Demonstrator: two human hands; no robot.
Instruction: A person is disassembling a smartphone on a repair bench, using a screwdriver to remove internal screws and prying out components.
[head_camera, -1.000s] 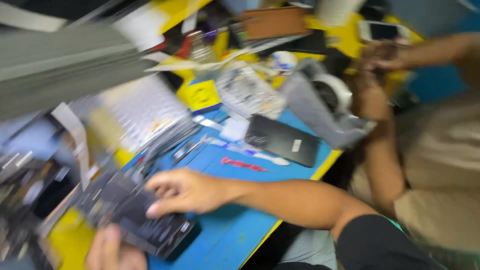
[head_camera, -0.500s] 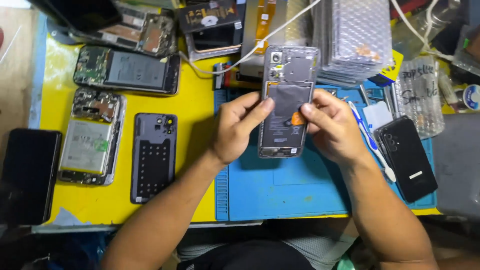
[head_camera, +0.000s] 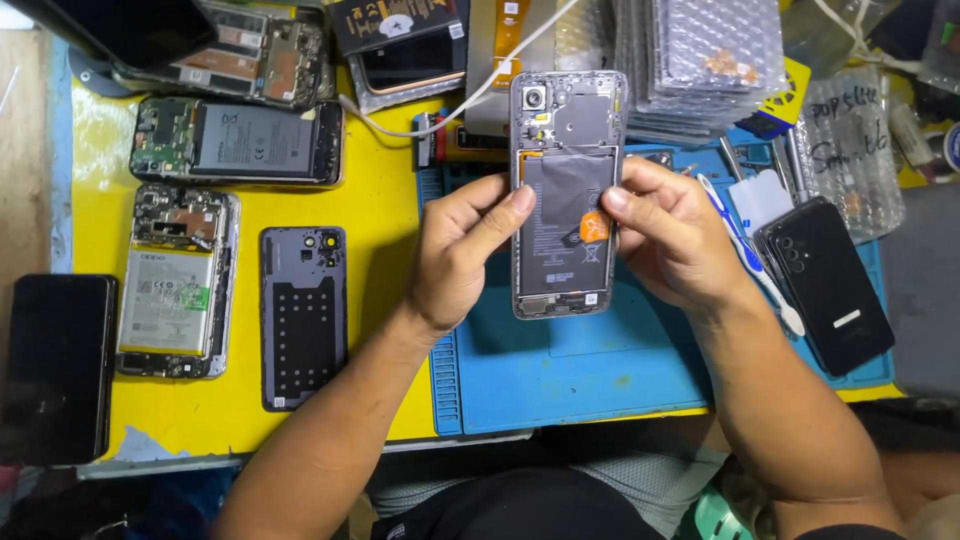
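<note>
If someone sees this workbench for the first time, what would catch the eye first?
Most likely the opened phone at the centre, back cover off and battery showing, held above the blue mat by the left hand and right hand. Next, the bright yellow surface on the left, with more opened phones and a loose back cover. A closed black phone lies on the mat's right edge.

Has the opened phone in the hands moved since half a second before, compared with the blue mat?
No. The opened phone sits held by left hand and right hand over the same top part of the blue mat as before.
</note>
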